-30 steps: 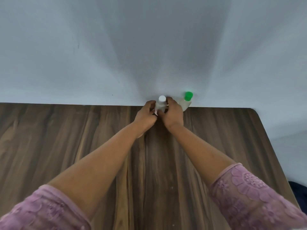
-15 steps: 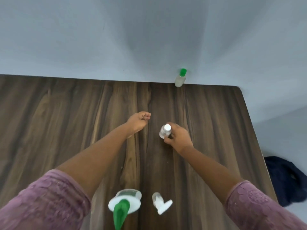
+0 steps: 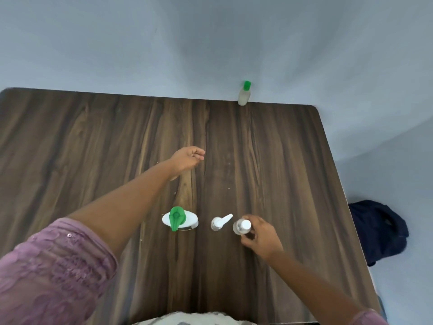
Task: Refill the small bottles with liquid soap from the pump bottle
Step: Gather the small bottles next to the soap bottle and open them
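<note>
Left hand (image 3: 187,160) reached forward, arm extended, fingers loosely curled, empty. Right hand (image 3: 261,235) gripped the small bottle (image 3: 242,225).

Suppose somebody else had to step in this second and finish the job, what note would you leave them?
Left hand: loosely curled above the table, holding nothing.
Right hand: grips the white-capped small bottle, which is upright on the table.
Pump bottle stands to its left, with a nozzle-topped small bottle between them. A green-capped small bottle stands at the far edge by the wall.
Done: two small bottles sit beside the pump.
Left: uncap, pump soap in and recap each. All tops look on; fill levels cannot be judged.
</note>
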